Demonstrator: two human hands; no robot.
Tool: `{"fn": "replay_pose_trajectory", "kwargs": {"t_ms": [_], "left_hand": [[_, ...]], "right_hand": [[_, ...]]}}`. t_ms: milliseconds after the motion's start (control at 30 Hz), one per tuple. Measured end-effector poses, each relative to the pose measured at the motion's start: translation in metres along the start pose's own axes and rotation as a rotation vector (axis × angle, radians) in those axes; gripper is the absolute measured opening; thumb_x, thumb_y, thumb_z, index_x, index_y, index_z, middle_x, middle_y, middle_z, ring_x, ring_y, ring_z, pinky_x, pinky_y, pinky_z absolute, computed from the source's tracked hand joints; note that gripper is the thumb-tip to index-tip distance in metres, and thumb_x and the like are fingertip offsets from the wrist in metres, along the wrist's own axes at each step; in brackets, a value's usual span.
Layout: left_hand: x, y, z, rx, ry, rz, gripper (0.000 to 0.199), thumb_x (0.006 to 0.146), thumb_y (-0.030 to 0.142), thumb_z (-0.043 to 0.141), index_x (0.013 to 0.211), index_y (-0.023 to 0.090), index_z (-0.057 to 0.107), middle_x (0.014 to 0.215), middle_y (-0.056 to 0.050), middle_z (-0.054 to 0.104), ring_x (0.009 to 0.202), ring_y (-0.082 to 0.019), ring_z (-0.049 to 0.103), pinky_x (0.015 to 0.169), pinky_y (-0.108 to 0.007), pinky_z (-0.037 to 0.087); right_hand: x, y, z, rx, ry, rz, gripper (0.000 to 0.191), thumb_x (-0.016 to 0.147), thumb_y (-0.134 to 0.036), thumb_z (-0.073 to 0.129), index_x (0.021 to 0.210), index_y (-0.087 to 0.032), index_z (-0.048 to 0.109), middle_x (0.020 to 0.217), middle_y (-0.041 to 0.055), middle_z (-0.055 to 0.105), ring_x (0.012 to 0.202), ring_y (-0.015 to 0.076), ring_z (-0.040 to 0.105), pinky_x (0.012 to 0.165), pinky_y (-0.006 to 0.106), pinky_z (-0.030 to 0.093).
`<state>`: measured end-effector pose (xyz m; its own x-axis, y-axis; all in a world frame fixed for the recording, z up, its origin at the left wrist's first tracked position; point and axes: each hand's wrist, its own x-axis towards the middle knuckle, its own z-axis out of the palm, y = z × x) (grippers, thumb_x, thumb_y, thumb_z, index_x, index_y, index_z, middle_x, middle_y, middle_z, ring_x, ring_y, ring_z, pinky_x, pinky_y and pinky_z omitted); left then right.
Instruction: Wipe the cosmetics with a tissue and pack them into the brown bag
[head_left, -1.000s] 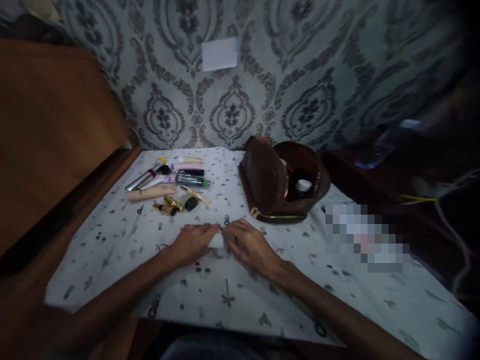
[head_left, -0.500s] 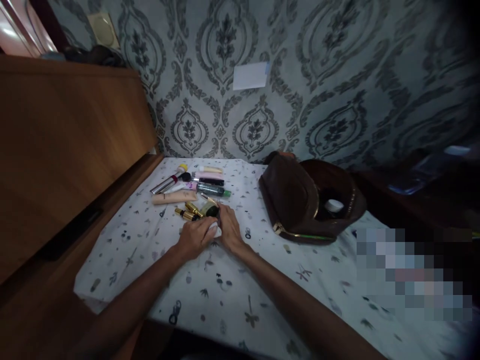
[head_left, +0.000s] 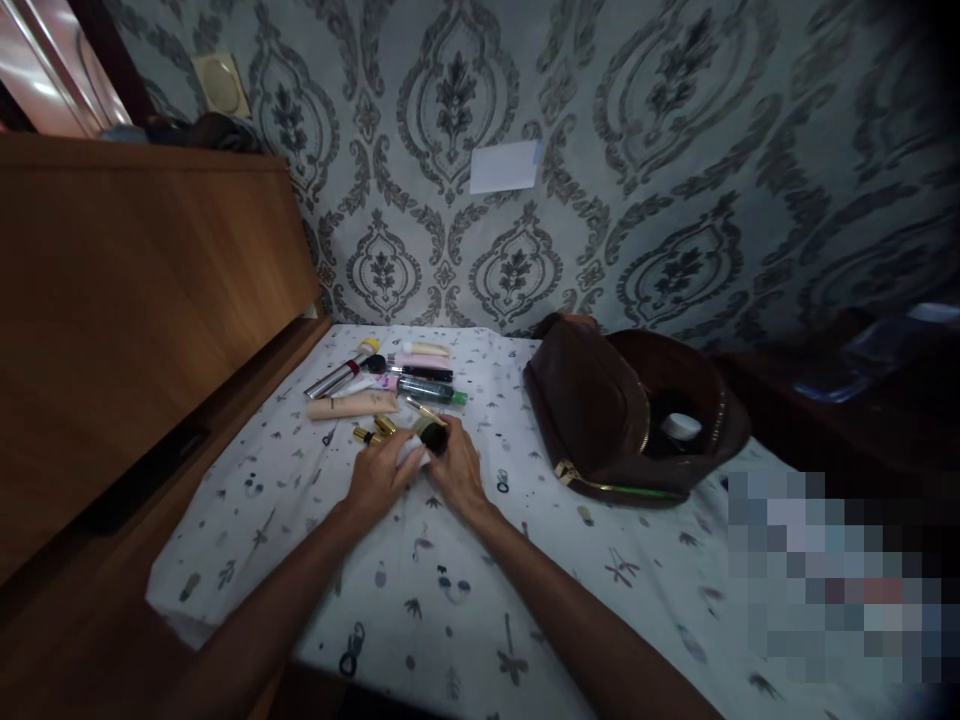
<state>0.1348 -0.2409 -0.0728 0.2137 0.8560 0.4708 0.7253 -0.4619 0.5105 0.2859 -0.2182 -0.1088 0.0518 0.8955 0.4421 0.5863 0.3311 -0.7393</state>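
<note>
My right hand [head_left: 456,462] is closed round a short, thick makeup brush [head_left: 430,434], its dark end facing up. Close against it, my left hand [head_left: 379,472] grips a small white cloth or tissue [head_left: 414,450]; the fingertips are partly hidden. Just beyond the hands lie gold-coloured tubes [head_left: 384,425] and a slim pale stick [head_left: 424,409]. Farther back are a peach tube [head_left: 351,404], a clear bottle with a green end [head_left: 430,390], a silver and red tube [head_left: 332,380], a black stick [head_left: 431,373] and a pink tube [head_left: 420,361].
To the right, an unzipped brown bag [head_left: 585,410] stands with a white round lid [head_left: 682,427] showing inside. A wooden cabinet [head_left: 150,300] borders the left side. Patterned white cloth [head_left: 450,620] covers the surface, and a papered wall [head_left: 510,270] rises behind.
The brush has tilted so that more of its dark end shows. My left hand has shifted slightly left, opening a small gap between the hands. The camera view has tipped up slightly.
</note>
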Motion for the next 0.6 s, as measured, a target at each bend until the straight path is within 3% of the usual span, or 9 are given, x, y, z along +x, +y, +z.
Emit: {"fn": "replay_pose_trajectory", "kwargs": {"t_ms": [133,400,500,600], "left_hand": [[0.012,-0.013,-0.015,-0.080,0.113,-0.154,0.031,0.097,0.042,0.044,0.098,0.017,0.062,0.075,0.000,0.064,0.069,-0.016,0.060,0.067,-0.025,0.045],[0.028,-0.054,-0.045,-0.453,0.537,-0.402,0.037,0.090,0.053,0.049,0.075,0.019,0.053,0.055,0.007,0.042,0.049,-0.010,0.039,0.048,-0.020,0.033],[0.033,-0.067,-0.047,-0.419,0.578,-0.387,0.036,0.089,0.053,0.049,0.078,0.019,0.054,0.059,0.005,0.046,0.052,-0.012,0.044,0.052,-0.022,0.038],[0.052,-0.079,-0.049,-0.353,0.589,-0.331,0.025,0.086,0.042,0.056,0.090,0.018,0.061,0.083,-0.002,0.063,0.078,-0.017,0.059,0.073,-0.026,0.048]], "right_hand": [[0.001,-0.004,-0.001,0.030,0.035,0.050,0.040,0.078,-0.029,0.063,0.115,-0.019,0.052,0.108,0.0107,0.067,0.099,0.0275,0.063,0.088,0.044,0.052],[0.003,-0.002,0.000,0.062,0.066,-0.027,0.042,0.082,-0.030,0.063,0.122,-0.018,0.060,0.114,0.0115,0.065,0.107,0.0279,0.058,0.095,0.045,0.048],[0.003,0.001,0.002,0.070,0.041,-0.029,0.045,0.083,-0.029,0.062,0.127,-0.020,0.059,0.113,0.0103,0.064,0.105,0.0280,0.058,0.093,0.046,0.049],[0.003,0.005,0.004,0.082,0.014,-0.044,0.047,0.085,-0.027,0.060,0.132,-0.022,0.057,0.117,0.0101,0.064,0.107,0.0279,0.057,0.094,0.046,0.049]]}}
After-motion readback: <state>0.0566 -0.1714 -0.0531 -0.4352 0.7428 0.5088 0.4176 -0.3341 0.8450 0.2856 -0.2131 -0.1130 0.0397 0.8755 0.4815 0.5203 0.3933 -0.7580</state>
